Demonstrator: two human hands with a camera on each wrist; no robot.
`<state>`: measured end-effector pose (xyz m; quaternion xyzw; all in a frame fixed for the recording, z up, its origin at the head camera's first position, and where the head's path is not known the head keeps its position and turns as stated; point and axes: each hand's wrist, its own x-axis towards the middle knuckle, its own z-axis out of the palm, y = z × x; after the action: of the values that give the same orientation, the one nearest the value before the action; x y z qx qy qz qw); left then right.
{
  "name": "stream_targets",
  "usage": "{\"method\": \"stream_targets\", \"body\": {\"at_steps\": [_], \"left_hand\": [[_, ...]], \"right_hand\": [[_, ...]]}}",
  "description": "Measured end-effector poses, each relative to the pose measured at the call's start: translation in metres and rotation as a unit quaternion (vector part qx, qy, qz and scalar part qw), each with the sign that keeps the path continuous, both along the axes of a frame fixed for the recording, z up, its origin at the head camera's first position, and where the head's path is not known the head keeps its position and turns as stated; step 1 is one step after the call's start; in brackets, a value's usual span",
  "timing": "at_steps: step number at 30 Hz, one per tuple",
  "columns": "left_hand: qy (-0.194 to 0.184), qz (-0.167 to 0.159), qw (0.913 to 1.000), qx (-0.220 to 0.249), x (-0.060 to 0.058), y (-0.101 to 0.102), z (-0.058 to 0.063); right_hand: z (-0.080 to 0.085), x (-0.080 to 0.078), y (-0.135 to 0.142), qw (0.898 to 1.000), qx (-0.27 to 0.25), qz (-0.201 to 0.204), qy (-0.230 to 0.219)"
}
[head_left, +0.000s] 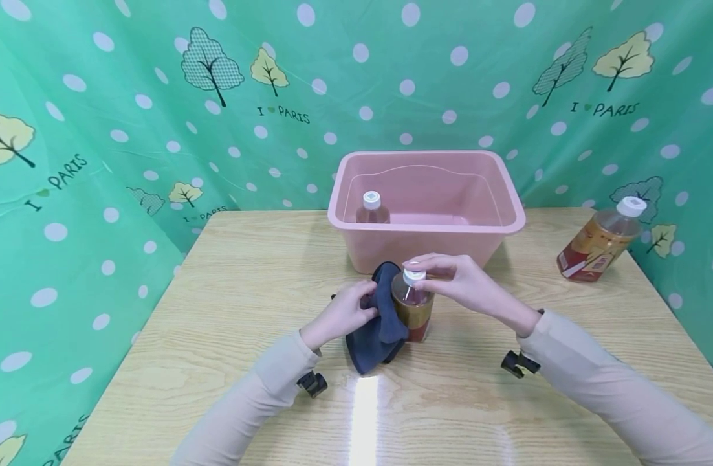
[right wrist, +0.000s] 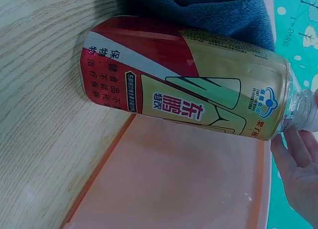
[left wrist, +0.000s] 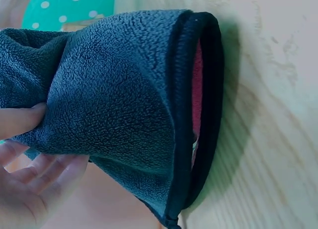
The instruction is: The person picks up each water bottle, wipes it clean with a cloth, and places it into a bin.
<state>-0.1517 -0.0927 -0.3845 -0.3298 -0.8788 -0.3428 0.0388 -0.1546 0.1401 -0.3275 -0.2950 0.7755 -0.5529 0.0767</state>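
Observation:
A drink bottle [head_left: 413, 314] with a gold and red label and white cap stands on the table before the pink bin. My right hand [head_left: 458, 279] grips it at the cap, thumb and fingers on either side; the right wrist view shows the bottle's label [right wrist: 198, 85] and the fingers [right wrist: 298, 149] at its neck. In my left hand [head_left: 347, 314] is a dark blue cloth [head_left: 375, 333], pinched between thumb and fingers and held against the bottle's left side. The cloth [left wrist: 114, 90] hides much of that side in the left wrist view.
Just behind the hands is the pink bin [head_left: 426, 249], with another white-capped bottle [head_left: 372, 210] inside at its left. A third bottle [head_left: 602, 239] stands near the table's right edge. A green dotted curtain [head_left: 391, 77] hangs behind the wooden table [head_left: 228, 298].

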Motion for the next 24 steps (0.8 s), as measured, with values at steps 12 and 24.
{"method": "stream_targets", "body": {"at_steps": [12,24], "left_hand": [[-0.039,-0.007,0.9991,-0.012,-0.004,0.000,-0.015],[-0.075,-0.013,0.9966,-0.032,-0.005,0.000,-0.029]], "right_hand": [[0.000,0.000,0.000,1.000,0.002,-0.001,-0.004],[0.000,0.001,0.000,1.000,0.009,-0.004,-0.008]]}}
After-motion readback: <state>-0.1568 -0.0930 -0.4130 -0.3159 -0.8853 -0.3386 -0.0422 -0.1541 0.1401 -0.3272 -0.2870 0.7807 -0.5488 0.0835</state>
